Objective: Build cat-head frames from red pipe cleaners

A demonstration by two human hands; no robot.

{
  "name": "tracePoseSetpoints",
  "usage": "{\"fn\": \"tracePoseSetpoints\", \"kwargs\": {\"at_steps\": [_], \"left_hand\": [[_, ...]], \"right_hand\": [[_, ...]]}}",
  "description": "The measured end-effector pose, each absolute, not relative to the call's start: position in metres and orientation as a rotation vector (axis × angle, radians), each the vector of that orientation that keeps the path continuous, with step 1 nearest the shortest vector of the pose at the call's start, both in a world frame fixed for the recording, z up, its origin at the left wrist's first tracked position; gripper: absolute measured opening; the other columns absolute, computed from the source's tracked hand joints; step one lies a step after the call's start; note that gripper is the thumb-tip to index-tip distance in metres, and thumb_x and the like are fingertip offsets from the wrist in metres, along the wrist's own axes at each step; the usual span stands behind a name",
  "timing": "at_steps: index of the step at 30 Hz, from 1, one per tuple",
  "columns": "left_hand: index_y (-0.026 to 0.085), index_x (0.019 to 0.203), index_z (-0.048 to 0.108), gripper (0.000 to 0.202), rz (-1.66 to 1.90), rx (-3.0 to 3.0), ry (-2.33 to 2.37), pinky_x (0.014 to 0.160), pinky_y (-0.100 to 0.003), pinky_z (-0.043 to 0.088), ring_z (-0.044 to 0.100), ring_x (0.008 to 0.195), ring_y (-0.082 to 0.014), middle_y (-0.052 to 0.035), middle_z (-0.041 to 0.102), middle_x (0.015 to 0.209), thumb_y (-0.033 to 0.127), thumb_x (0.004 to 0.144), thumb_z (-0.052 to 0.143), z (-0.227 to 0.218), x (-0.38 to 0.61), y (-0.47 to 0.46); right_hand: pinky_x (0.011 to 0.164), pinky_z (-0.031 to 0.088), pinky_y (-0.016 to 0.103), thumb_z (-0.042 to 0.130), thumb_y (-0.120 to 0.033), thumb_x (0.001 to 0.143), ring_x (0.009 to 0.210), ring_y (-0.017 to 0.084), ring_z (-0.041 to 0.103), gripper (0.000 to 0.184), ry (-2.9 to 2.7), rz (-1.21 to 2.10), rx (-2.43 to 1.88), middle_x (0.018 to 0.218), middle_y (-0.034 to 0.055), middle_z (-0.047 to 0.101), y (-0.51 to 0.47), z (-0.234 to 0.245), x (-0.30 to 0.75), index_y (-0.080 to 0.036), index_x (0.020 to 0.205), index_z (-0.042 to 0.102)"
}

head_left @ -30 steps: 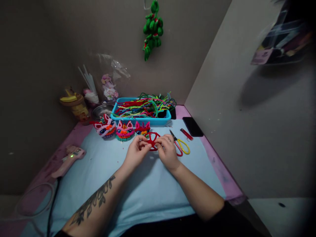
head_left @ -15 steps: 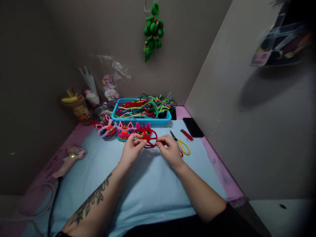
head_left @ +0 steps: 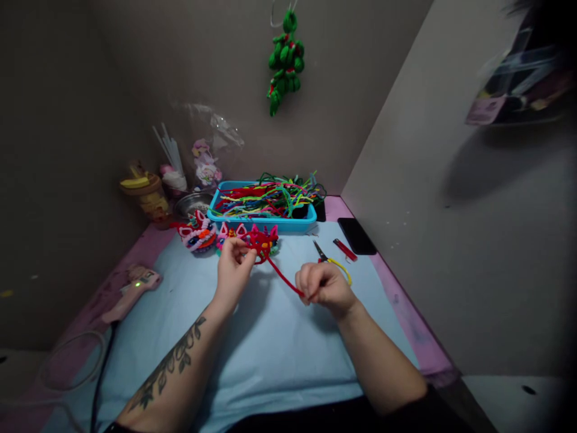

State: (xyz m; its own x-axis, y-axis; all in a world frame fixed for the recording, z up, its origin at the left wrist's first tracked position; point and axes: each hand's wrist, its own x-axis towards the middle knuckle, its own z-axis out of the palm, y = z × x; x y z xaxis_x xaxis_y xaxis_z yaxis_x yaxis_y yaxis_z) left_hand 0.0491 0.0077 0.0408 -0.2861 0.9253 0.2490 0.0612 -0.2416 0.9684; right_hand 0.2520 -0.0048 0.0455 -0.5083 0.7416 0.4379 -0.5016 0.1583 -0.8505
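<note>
Above the blue cloth (head_left: 270,337), my left hand (head_left: 237,264) pinches a small red piece of bent pipe cleaner (head_left: 260,255). From it a straight red strand (head_left: 285,278) runs down to the right, and its far end is closed in the fingers of my right hand (head_left: 325,285). Behind my left hand are finished pipe-cleaner animal heads: a pink-and-red one (head_left: 198,233), a pink one with ears (head_left: 231,230) partly hidden by my fingers, and a red one (head_left: 269,233). Scissors with yellow handles (head_left: 340,269) lie just behind my right hand, partly covered.
A blue basket (head_left: 279,225) full of colourful pipe cleaners stands at the back. To the right are a red cutter (head_left: 345,249) and a black phone (head_left: 357,236). A pink glue gun (head_left: 133,294) with a lit green light lies left, its cord trailing forward. A metal bowl (head_left: 192,204) sits behind.
My right hand has moved right and towards me, drawing a red strand out straight. The loops between my hands have become smaller. My left hand keeps its pinch.
</note>
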Motion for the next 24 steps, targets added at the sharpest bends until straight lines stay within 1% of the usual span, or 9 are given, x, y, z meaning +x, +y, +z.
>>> {"fn": "tracePoseSetpoints", "kwargs": {"at_steps": [1,3,5,6,9,12,17,20,24], "left_hand": [[0.021,0.086,0.045,0.027,1.591,1.241,1.297,0.053,-0.02,0.037,0.053,0.06,-0.0104,0.0039,0.055,0.069,0.024,0.071,0.067,0.041,0.05,0.008],[0.021,0.086,0.045,0.03,1.54,1.177,1.243,0.05,-0.019,0.035,0.052,0.057,-0.0099,0.0049,0.056,0.066,0.025,0.068,0.069,0.043,0.053,0.007],[0.021,0.086,0.045,0.033,1.473,1.106,1.19,0.047,-0.018,0.031,0.047,0.05,-0.0078,0.0066,0.056,0.061,0.026,0.066,0.07,0.045,0.056,0.005],[0.021,0.086,0.045,0.033,1.439,1.079,1.166,0.046,-0.018,0.029,0.044,0.046,-0.0066,0.0075,0.055,0.06,0.027,0.066,0.07,0.047,0.057,0.004],[0.021,0.087,0.045,0.034,1.355,1.035,1.101,0.043,-0.017,0.024,0.035,0.041,-0.0043,0.0094,0.054,0.056,0.029,0.066,0.071,0.051,0.06,0.0],[0.021,0.086,0.047,0.036,1.294,1.02,1.038,0.042,-0.018,0.022,0.034,0.041,-0.0042,0.0093,0.054,0.056,0.029,0.065,0.073,0.053,0.062,-0.003],[0.02,0.085,0.049,0.033,1.278,1.057,1.021,0.045,-0.018,0.026,0.04,0.045,-0.0053,0.0073,0.056,0.058,0.029,0.065,0.074,0.052,0.066,-0.007],[0.02,0.085,0.049,0.031,1.291,1.096,1.017,0.05,-0.018,0.031,0.045,0.05,-0.0061,0.0062,0.059,0.061,0.028,0.067,0.073,0.051,0.069,-0.009],[0.02,0.086,0.049,0.029,1.275,1.127,1.0,0.054,-0.019,0.036,0.051,0.054,-0.0076,0.0051,0.06,0.063,0.027,0.069,0.072,0.049,0.071,-0.011]], "right_hand": [[0.052,0.048,0.026,0.081,-0.033,0.064,0.055,0.013,0.059,0.018,-1.484,1.633,-0.204,0.063,0.0011,0.062,-0.007,0.045,0.252,-0.021,0.067,0.068],[0.048,0.048,0.025,0.076,-0.052,0.064,0.055,0.013,0.062,0.036,-1.506,1.747,-0.143,0.075,0.0051,0.067,-0.009,0.043,0.251,-0.02,0.079,0.07],[0.039,0.043,0.022,0.062,-0.068,0.067,0.049,0.012,0.061,0.055,-1.413,1.764,-0.237,0.089,0.009,0.069,-0.008,0.043,0.25,-0.019,0.091,0.068],[0.035,0.039,0.02,0.058,-0.07,0.07,0.045,0.01,0.058,0.056,-1.339,1.712,-0.351,0.091,0.0093,0.069,-0.006,0.042,0.249,-0.02,0.094,0.067],[0.033,0.031,0.019,0.054,-0.062,0.079,0.035,0.006,0.046,0.045,-1.137,1.431,-0.712,0.076,0.0044,0.069,0.001,0.042,0.246,-0.021,0.093,0.064],[0.039,0.035,0.022,0.053,-0.052,0.084,0.042,0.009,0.046,0.034,-1.191,1.159,-0.895,0.064,0.0014,0.064,0.005,0.042,0.242,-0.02,0.087,0.065],[0.066,0.047,0.03,0.068,-0.026,0.074,0.076,0.016,0.056,0.005,-1.594,0.586,-1.056,0.082,0.0033,0.058,-0.001,0.044,0.236,-0.021,0.076,0.068],[0.077,0.048,0.035,0.066,-0.023,0.076,0.084,0.018,0.056,0.003,-1.663,0.396,-1.057,0.086,0.0037,0.056,-0.004,0.043,0.233,-0.022,0.078,0.068],[0.08,0.047,0.037,0.065,-0.025,0.078,0.087,0.019,0.056,0.003,-1.686,0.284,-1.025,0.087,0.0044,0.054,-0.006,0.039,0.229,-0.022,0.077,0.067]]}}
